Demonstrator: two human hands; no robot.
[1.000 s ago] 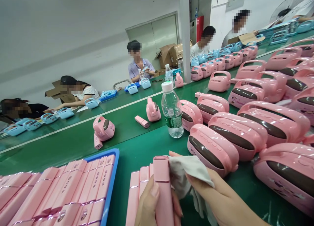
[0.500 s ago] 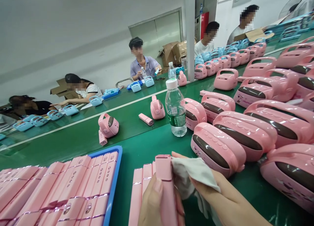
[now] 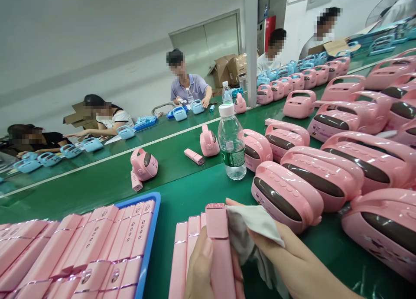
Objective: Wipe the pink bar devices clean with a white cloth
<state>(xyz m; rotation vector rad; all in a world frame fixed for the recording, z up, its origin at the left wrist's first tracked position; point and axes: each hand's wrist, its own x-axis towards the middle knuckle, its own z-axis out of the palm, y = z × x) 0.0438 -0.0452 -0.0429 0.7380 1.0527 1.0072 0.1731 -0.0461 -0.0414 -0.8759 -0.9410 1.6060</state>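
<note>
My left hand (image 3: 201, 264) is closed around a pink box-shaped microphone (image 3: 221, 264), held upright with its mesh end on top. A pale grey cloth (image 3: 251, 225) is gripped in my right hand (image 3: 292, 260), thumb over it, and it touches the microphone's right side near the top. More pink microphones (image 3: 180, 251) stand or lie just left of and behind my left hand, partly covered by it. On the left, a blue tray (image 3: 156, 208) is filled with rows of the same microphones, some showing buttons and shiny bands.
Pink handled speakers (image 3: 286, 197) crowd the green table's right side. A clear water bottle (image 3: 232, 147) stands before them. Farther off are a loose microphone (image 3: 194, 156) and a pink speaker (image 3: 144, 164). Co-workers (image 3: 188, 84) sit across the table behind blue speakers (image 3: 180, 113).
My hands, the microphone and the cloth hold nearly the same pose. Across the table, a co-worker's hand has lowered a small blue item to the tabletop. The view has shifted slightly.
</note>
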